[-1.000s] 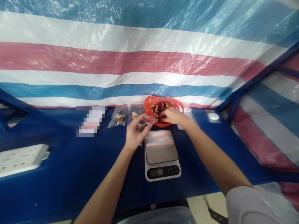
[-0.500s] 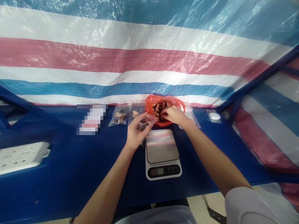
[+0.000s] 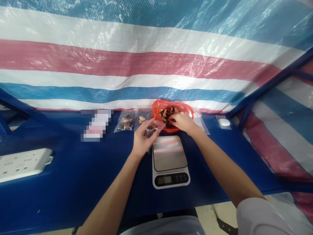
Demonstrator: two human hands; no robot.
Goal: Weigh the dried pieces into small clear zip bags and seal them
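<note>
My left hand (image 3: 143,138) is closed around a small clear plastic bag (image 3: 154,126), holding its mouth apart just left of the red plastic bag. Inside that red plastic bag (image 3: 156,107) lie many dried slices (image 3: 165,115), pale and dark brown. My right hand (image 3: 182,121) reaches over the bag's right side, its fingers curled down onto the slices; the fingertips are partly hidden among them. Below both hands sits a white kitchen scale (image 3: 170,153) with a bare metal plate, and its display cannot be read.
Left of the hands lie two clear bags, one with brown pieces (image 3: 126,123) and one with a pale slice (image 3: 141,119). A white power strip (image 3: 24,164) is at far left. A small bag with a white round object (image 3: 224,122) lies right. Striped sheeting (image 3: 137,62) rises behind the blue table (image 3: 97,182).
Almost nothing differs. Both hands stay in place, with only a very slight shift of the small clear bag and the view.
</note>
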